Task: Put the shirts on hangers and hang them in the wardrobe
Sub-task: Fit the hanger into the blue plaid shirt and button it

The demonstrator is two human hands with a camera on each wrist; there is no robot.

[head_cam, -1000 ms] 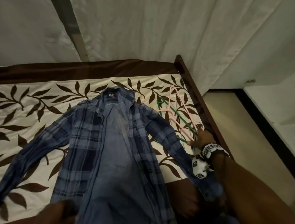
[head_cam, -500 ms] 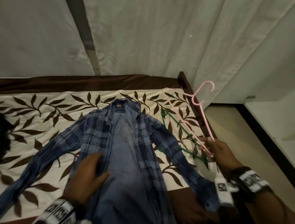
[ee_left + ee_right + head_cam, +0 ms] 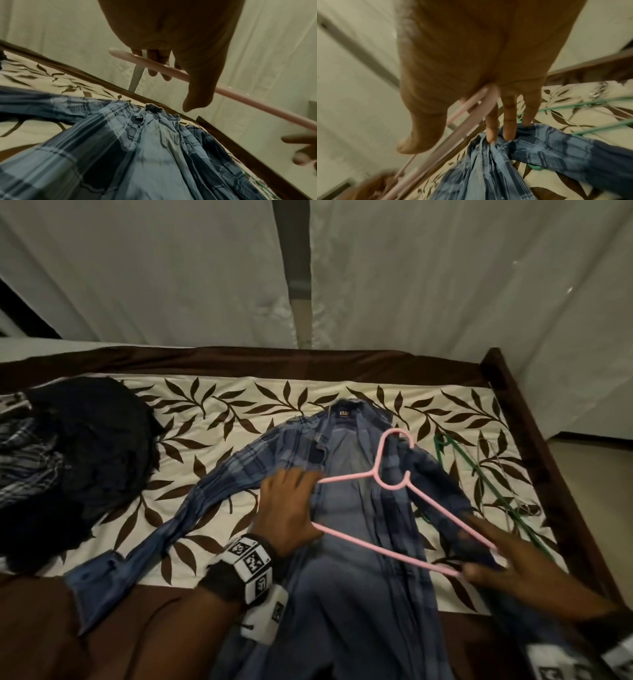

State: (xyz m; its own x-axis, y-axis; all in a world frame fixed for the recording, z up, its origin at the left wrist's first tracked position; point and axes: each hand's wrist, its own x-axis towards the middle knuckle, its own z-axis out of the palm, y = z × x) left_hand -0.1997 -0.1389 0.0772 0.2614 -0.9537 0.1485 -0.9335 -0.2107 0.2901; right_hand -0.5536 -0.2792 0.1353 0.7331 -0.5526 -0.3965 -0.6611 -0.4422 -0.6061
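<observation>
A heap of dark clothes (image 3: 78, 460) is piled at the left of the bed (image 3: 219, 402). The blue plaid shirt (image 3: 346, 508) is spread open, collar toward the far edge. Above it, the pink hanger (image 3: 394, 474) is gripped at its left end by the left hand (image 3: 287, 508) and pinched at its right corner by the right hand (image 3: 513, 566), whose remaining fingers (image 3: 508, 119) are extended. A green hanger (image 3: 493, 491) lies on the bedspread at the right.
</observation>
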